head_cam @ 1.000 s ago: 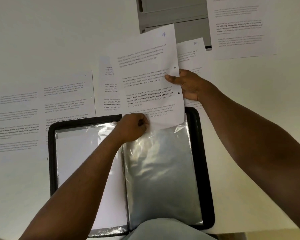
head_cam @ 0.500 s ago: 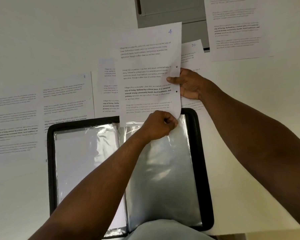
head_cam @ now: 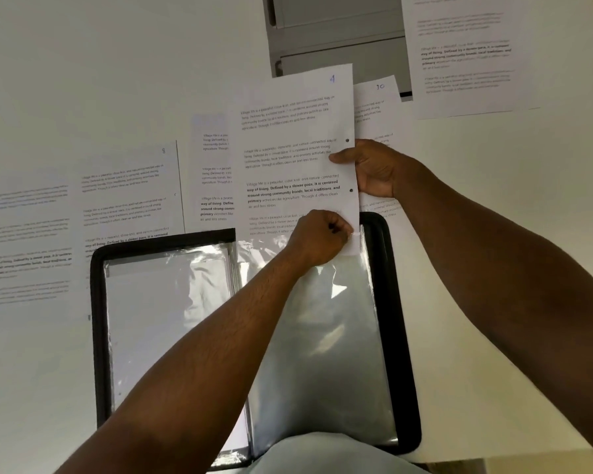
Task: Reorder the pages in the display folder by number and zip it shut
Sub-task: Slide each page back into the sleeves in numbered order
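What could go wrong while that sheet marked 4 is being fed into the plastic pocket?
The white printed sheet marked 4 is only held at its right edge by the right hand, so it could bend or crease. The left hand pinches the crinkled clear plastic sleeve open at one corner of the black zip folder; the paper's corner might catch on the sleeve's mouth. The loose page marked 10 beneath could get nudged.
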The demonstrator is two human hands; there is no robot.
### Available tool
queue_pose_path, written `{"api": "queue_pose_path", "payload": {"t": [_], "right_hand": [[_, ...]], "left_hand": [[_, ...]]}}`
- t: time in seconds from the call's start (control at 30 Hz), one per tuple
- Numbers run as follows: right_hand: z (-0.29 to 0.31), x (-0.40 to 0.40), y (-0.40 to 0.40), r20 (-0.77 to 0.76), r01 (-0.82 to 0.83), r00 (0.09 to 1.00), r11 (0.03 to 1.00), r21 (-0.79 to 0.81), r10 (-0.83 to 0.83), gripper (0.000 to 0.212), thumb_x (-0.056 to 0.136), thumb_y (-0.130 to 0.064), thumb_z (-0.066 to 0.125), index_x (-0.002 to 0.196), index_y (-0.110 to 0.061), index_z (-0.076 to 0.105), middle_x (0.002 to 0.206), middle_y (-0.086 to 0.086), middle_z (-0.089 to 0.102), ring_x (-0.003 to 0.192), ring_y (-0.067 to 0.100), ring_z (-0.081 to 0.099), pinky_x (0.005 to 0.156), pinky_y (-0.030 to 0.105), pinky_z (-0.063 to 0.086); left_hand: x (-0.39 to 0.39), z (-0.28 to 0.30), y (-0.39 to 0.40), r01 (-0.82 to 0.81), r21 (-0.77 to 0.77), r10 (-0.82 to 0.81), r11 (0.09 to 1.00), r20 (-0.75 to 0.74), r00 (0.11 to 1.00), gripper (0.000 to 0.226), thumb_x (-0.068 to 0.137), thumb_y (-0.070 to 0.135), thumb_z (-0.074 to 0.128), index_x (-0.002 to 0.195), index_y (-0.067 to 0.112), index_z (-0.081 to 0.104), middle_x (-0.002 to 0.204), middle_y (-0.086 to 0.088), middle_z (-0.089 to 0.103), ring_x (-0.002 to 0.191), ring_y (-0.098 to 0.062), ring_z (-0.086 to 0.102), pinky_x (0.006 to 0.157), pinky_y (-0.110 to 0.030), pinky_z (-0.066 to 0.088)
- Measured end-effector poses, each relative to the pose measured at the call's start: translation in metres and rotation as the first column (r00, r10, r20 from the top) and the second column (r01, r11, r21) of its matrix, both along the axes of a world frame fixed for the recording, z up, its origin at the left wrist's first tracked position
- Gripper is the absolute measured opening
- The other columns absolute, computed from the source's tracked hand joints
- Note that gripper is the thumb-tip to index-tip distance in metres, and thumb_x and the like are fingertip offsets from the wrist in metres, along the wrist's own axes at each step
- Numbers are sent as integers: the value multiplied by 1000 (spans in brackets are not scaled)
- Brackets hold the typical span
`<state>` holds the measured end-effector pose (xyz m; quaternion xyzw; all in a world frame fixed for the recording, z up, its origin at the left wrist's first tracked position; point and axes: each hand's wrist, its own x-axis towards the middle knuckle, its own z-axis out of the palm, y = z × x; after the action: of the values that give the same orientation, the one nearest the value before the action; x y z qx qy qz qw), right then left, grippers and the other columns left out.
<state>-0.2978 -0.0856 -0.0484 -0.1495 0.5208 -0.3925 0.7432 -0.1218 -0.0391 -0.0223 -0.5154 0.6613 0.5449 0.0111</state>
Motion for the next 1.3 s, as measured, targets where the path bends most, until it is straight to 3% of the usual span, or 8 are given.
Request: {"api": "queue_pose_path", "payload": {"t": [0.17,0.37,0.57,0.8,0.93,1.17,1.23,1.3], "right_hand": [[1,-6,3,-181,-193,963,979,57,201,46,86,-11,67,130,-11,57,123,9,67,110,23,66,90,43,56],[4,-8,-1,-277,-273,918,958,84,286,42,87,-10,67,128,-12,58,120,6,68,106,22,67,80,38,59],[5,-11,-4,-282,-284,912,954,91,298,46,84,-12,69,129,-12,57,121,8,68,107,23,67,85,41,58],[9,-5,-4,-286,-430,842,890,155,457,61,68,-21,76,127,-14,60,117,6,70,106,21,68,90,40,56],[6,-9,-6,-309,-300,892,944,140,330,53,75,-18,75,125,-14,61,121,8,68,106,21,67,89,39,56],[20,-9,-3,-264,-543,767,811,219,585,66,55,-26,82,118,-18,64,113,3,72,104,19,69,86,35,58],[23,-4,0,-245,-609,717,757,238,653,65,57,-29,81,118,-19,64,112,2,72,105,17,68,88,33,57],[21,0,1,-256,-543,778,819,183,574,55,68,-32,77,120,-18,64,112,2,72,103,17,69,89,34,56]], "left_hand": [[6,-4,-2,17,-48,-16,999,23,1000,12,89,14,63,87,20,73,88,6,71,75,-9,62,81,-34,57],[26,6,-15,268,-110,-254,957,121,960,14,87,38,67,93,25,66,85,13,61,78,0,54,71,-21,42],[75,15,-38,502,-56,-448,863,373,813,22,87,18,59,108,18,65,106,1,65,98,-19,60,89,-35,51],[120,11,-57,436,-114,-362,893,394,845,15,91,17,63,104,15,69,103,-2,69,96,-19,61,88,-33,50],[121,6,-55,356,-131,-295,925,343,892,13,91,17,64,103,18,69,102,4,69,95,-15,62,88,-30,50],[125,6,-55,333,-146,-279,932,298,913,14,91,15,63,102,17,71,99,3,70,92,-14,62,87,-32,51],[126,6,-54,330,-154,-275,931,295,915,13,91,15,63,102,17,70,99,4,68,91,-13,60,83,-28,49],[127,6,-54,328,-171,-272,929,285,919,11,91,17,63,101,16,70,97,4,67,90,-13,59,78,-24,43]]}}
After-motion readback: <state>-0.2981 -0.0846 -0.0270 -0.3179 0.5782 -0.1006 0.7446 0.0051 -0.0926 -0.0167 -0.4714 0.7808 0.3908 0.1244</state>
